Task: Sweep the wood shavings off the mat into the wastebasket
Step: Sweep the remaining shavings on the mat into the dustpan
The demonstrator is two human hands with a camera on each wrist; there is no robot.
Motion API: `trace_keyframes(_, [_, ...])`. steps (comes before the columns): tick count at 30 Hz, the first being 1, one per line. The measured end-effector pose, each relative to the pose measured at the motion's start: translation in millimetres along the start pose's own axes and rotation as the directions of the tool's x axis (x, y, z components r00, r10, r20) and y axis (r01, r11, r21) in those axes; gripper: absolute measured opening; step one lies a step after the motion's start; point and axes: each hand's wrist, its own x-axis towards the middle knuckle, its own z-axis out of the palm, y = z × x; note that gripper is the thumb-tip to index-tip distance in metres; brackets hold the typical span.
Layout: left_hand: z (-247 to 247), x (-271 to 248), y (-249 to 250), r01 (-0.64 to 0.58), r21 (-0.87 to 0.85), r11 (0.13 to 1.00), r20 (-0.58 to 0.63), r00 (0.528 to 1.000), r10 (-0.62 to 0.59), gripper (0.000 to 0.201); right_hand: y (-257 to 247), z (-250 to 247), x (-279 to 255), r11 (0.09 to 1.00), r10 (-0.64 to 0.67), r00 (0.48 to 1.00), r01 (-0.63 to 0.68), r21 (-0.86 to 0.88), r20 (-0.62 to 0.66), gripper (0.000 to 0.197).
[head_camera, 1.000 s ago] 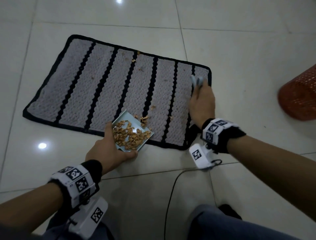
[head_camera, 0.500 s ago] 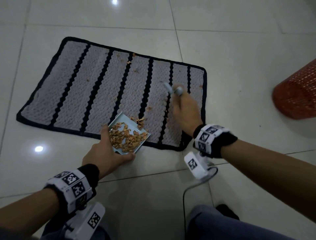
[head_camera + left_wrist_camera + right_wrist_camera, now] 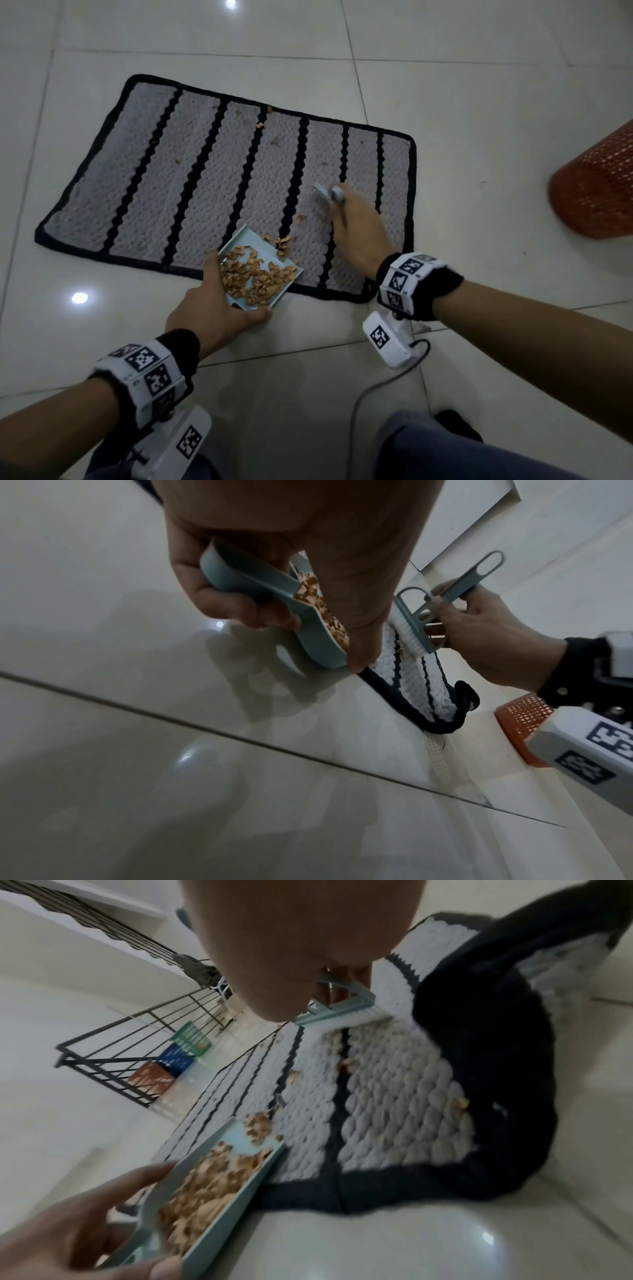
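Head view: we find the left hand [image 3: 212, 308] gripping the dustpan [image 3: 260, 270], its lip on the mat [image 3: 191, 178]; the right hand [image 3: 359, 236] clasps the brush [image 3: 329, 195]. Loose wood shavings [image 3: 284, 241] lie between both sets of fingers; the wastebasket [image 3: 596, 192] stands well right. We judge collecting underway; next, a stroke toward the pan

Left wrist view: only here the bristles meet the mat

Right wrist view: only here a stray shaving near the mat's border

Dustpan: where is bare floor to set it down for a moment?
Bare tile lies left of the left hand, below the mat, and between the mat's right edge and the orange wastebasket. It is crowded where the dustpan, loose shavings and the right hand with the brush meet.
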Motion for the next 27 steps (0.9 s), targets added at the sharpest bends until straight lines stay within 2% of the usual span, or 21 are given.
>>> trace_keyframes(3, [0, 0, 1, -0.007, -0.007, 1.000, -0.002, 1.000, 0.007, 0.122, -9, -8, 1, 0.999, 0.031, 0.997, -0.027, 0.047, -0.076, 0.024])
trace_keyframes(7, [0, 1, 0, -0.001, -0.003, 1.000, -0.005, 1.000, 0.001, 0.125, 14, -36, 25, 0.969, 0.248, 0.926, -0.232, 0.089, -0.285, 0.036])
trace_keyframes(10, [0, 1, -2, -0.001, -0.005, 1.000, -0.006, 1.000, 0.001, 0.126, 30, -41, 30, 0.942, 0.331, 0.896, -0.331, 0.051, -0.296, 0.031])
trace_keyframes(12, [0, 1, -1, -0.004, -0.004, 1.000, -0.006, 1.000, 0.004, 0.126, 23, -27, 22, 0.960, 0.277, 0.932, -0.276, 0.040, -0.234, 0.027])
trace_keyframes(15, [1, 2, -1, -0.007, 0.007, 1.000, -0.008, 1.000, 0.007, 0.125, -7, 7, -2, 0.993, 0.116, 0.987, -0.111, 0.051, -0.112, 0.023])
trace_keyframes(19, [1, 2, -2, -0.005, 0.019, 1.000, -0.013, 1.000, 0.005, 0.127, -46, 28, -27, 0.989, 0.009, 1.000, -0.012, 0.149, 0.019, 0.018])
trace_keyframes(22, [1, 3, -2, -0.004, 0.024, 1.000, -0.012, 1.000, 0.005, 0.128, -45, 20, -24, 0.975, 0.043, 0.994, -0.021, 0.219, -0.097, 0.020])
trace_keyframes(25, [1, 3, -3, -0.006, 0.007, 1.000, -0.009, 1.000, 0.006, 0.127, -20, 12, -10, 0.983, 0.148, 0.963, -0.118, 0.141, -0.224, 0.022])
trace_keyframes(27, [1, 3, -4, -0.008, -0.001, 1.000, -0.009, 1.000, 0.008, 0.126, -6, 14, -7, 0.986, 0.163, 0.954, -0.148, 0.075, -0.252, 0.025])
